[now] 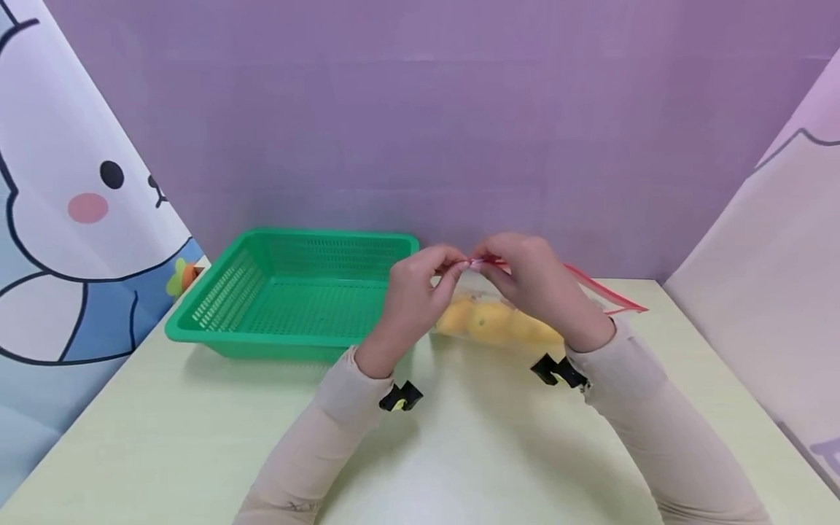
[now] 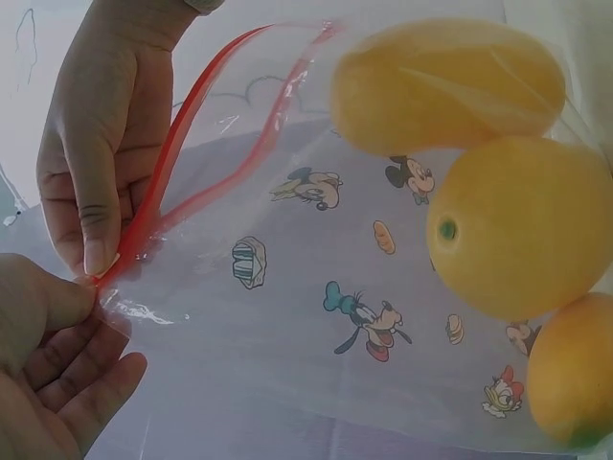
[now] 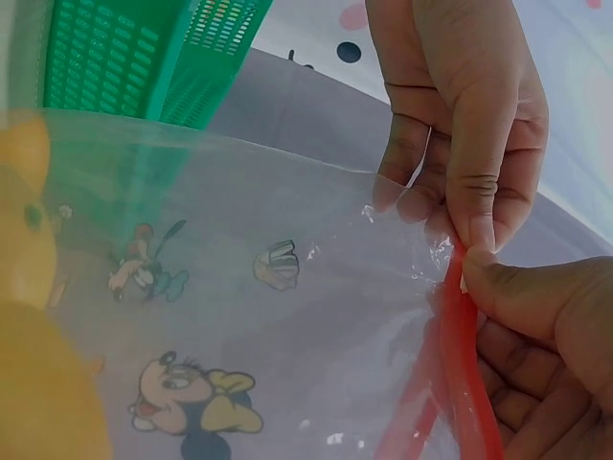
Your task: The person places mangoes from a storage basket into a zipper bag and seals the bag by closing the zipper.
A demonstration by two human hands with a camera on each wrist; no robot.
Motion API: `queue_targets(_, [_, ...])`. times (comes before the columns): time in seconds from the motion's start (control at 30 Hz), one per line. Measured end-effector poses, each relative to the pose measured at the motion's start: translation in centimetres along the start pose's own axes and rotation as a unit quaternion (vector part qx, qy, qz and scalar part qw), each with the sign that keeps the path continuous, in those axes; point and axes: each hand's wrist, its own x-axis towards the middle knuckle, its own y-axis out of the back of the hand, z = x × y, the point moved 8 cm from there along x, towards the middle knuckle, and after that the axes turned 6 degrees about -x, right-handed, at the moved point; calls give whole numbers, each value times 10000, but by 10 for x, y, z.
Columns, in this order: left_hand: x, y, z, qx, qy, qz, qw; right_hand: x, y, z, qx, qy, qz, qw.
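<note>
A clear zip bag (image 2: 220, 316) printed with cartoon figures holds several yellow fruits (image 1: 491, 321), one longer than the others. Red zip strips (image 1: 604, 288) run along its mouth, which gapes on the right side. At the mouth's left corner, my left hand (image 1: 420, 288) pinches the bag between thumb and fingers. Close against it, my right hand (image 1: 534, 273) pinches the red strip at the same corner. The two thumbs nearly meet in the right wrist view. Part of the bag is hidden behind my right hand and forearm in the head view.
Left of the bag stands a green plastic basket (image 1: 302, 340) with slotted walls. Both rest on a pale table (image 1: 459, 467). A purple backdrop (image 1: 420, 131) rises behind, with a cartoon-printed cloth (image 1: 46, 233) at the left and a pale one (image 1: 768, 277) at the right.
</note>
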Motion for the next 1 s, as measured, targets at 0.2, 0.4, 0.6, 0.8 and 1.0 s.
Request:
queue_targets(0.2, [-2, -1, -1, 38, -63, 13, 10000, 0, -2, -1, -44, 19, -62, 10000])
queue_targets(0.4, [-4, 0, -5, 91, -26, 3, 10000, 1, -5, 0, 80, 53, -102, 9999])
queue_targets(0.6, [-5, 7, -10, 248, 110, 192, 9994, 1, -10, 7, 66, 59, -189, 9998])
queue_targets(0.8, [-3, 7, -14, 298, 178, 131, 9993, 2, -10, 15, -12, -18, -237, 9997])
queue_targets(1.0, [-2, 4, -16, 266, 196, 98, 9994, 0, -8, 18, -166, -105, -352, 9992])
